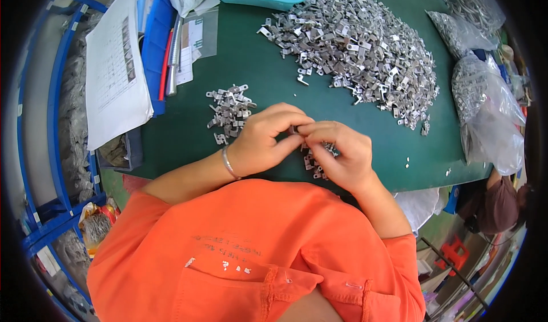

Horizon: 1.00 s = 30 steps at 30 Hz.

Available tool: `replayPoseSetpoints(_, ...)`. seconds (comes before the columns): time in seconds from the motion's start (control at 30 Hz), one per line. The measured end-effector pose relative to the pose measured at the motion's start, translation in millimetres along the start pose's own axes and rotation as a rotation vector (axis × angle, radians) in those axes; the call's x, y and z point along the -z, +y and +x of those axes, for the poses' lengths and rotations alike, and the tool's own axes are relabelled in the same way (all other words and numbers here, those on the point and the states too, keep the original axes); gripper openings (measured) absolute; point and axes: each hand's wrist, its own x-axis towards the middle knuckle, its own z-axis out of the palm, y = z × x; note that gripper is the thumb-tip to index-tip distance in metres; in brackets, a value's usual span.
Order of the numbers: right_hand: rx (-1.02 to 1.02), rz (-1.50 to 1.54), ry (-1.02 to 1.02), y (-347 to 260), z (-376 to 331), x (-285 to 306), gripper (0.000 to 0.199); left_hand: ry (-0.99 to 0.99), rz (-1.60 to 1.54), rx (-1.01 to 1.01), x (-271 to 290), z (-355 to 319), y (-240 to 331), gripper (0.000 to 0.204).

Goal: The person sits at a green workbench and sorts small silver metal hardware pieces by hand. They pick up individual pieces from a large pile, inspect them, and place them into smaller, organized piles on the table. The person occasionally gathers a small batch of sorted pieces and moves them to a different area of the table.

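Note:
My left hand (268,136) and my right hand (339,148) meet over the near part of the green table (260,59). Between their pinched fingertips is a small metal bracket (294,130), mostly covered by the fingers. A small heap of silvery bent metal brackets (230,111) lies just left of my left hand. Partly hidden beneath my right hand is another small group of brackets (313,165). Farther off spreads a large pile of similar brackets (359,48).
A turquoise basket (257,0) of metal parts stands at the far edge. To the left are a blue bin (155,54), papers (117,77), a red pen (166,65) and a metal rod (173,65). Clear plastic bags (485,111) of parts line the right side. Another person (494,205) is at the right.

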Motion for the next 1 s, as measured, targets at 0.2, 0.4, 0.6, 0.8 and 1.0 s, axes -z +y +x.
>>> replayPoseSetpoints(0.2,-0.103,-0.558,-0.002,40.1,40.6,-9.2,0.007,0.353,0.46,-0.024,61.5,-14.5,-9.1,0.015)
replayPoseSetpoints(0.4,-0.493,-0.273,-0.107,42.4,43.4,-5.5,0.013,0.274,0.564,-0.015,72.3,-36.0,-20.2,0.014)
replayPoseSetpoints(0.6,-0.858,0.323,-0.091,25.4,30.8,17.9,0.018,0.323,0.592,-0.154,67.8,-22.3,-19.2,0.009)
replayPoseSetpoints(0.8,-0.805,0.535,0.003,3.9,23.8,14.5,0.009,0.152,-0.281,0.226,12.6,-1.8,-1.9,0.017)
replayPoseSetpoints(1.0,-0.098,-0.154,-0.048,19.1,20.4,11.7,0.013,0.068,0.065,-0.059,3.3,0.8,-3.2,0.013)
